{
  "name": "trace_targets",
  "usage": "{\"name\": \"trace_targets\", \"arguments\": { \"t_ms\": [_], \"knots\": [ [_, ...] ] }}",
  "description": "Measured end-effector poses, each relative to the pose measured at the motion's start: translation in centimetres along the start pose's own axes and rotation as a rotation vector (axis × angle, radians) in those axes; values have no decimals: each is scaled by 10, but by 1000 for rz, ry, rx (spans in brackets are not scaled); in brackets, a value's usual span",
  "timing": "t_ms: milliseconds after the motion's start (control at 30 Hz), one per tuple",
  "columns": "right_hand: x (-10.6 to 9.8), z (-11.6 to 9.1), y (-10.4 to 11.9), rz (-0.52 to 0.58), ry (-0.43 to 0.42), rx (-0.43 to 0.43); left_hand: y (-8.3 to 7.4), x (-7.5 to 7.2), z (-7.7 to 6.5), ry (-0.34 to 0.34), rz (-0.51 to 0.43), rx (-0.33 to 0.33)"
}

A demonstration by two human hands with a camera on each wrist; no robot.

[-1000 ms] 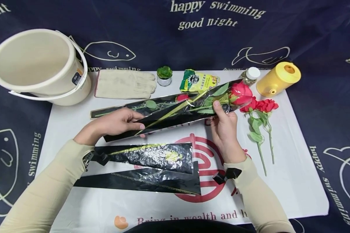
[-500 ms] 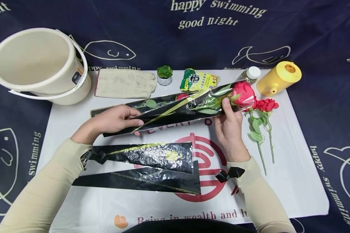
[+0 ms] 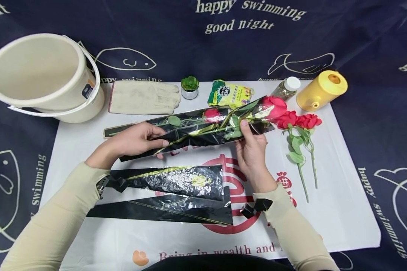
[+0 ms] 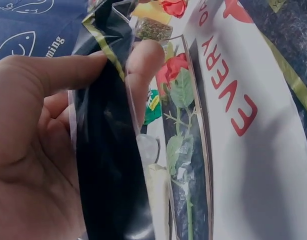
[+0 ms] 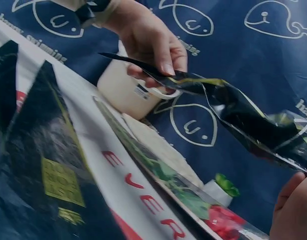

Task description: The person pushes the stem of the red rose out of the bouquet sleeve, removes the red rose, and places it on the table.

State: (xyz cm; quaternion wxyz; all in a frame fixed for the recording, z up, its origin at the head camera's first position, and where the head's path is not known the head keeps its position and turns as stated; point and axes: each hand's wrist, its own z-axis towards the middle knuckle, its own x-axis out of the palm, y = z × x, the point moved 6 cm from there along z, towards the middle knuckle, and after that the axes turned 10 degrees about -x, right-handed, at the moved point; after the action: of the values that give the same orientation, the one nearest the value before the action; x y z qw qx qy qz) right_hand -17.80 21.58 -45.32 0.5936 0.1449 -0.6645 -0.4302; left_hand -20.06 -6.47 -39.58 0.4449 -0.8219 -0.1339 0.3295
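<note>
A red rose (image 3: pixel 274 107) lies in a black sleeve (image 3: pixel 190 140) with a gold stripe and clear front, held slanting above the table. My left hand (image 3: pixel 135 140) pinches the sleeve's narrow lower end between thumb and fingers. In the left wrist view, the black film (image 4: pixel 106 145) passes between them. My right hand (image 3: pixel 252 160) grips the sleeve below the bloom, thumb on top. Behind lies another wrapped rose (image 3: pixel 174 120), partly covered by the held one. Nearer me are two flat black sleeves, an upper one (image 3: pixel 169 182) and a lower one (image 3: pixel 156 210).
Two loose roses (image 3: pixel 296 146) lie at the right. Along the back stand a bucket (image 3: pixel 95 86), cloth gloves (image 3: pixel 139 98), a small potted succulent (image 3: pixel 190 87), a green-yellow packet (image 3: pixel 230 94), a white-capped jar (image 3: pixel 287 88) and a yellow watering can (image 3: pixel 320 92).
My right hand first shifted right along the sleeve toward the bloom, then back left and slightly down. The bloom has come left with it. My left hand has hardly moved.
</note>
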Motion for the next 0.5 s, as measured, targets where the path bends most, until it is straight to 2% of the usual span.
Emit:
{"name": "trace_targets", "arguments": {
  "t_ms": [133,267,500],
  "knots": [
    [2,-6,-7,-48,-3,18,-1,2,0,5,12,26],
    [0,-4,-5,-82,-1,5,-1,2,1,5,17,36],
    [-8,19,17,11,0,-8,4,0,-3,23,61,33]
  ]
}}
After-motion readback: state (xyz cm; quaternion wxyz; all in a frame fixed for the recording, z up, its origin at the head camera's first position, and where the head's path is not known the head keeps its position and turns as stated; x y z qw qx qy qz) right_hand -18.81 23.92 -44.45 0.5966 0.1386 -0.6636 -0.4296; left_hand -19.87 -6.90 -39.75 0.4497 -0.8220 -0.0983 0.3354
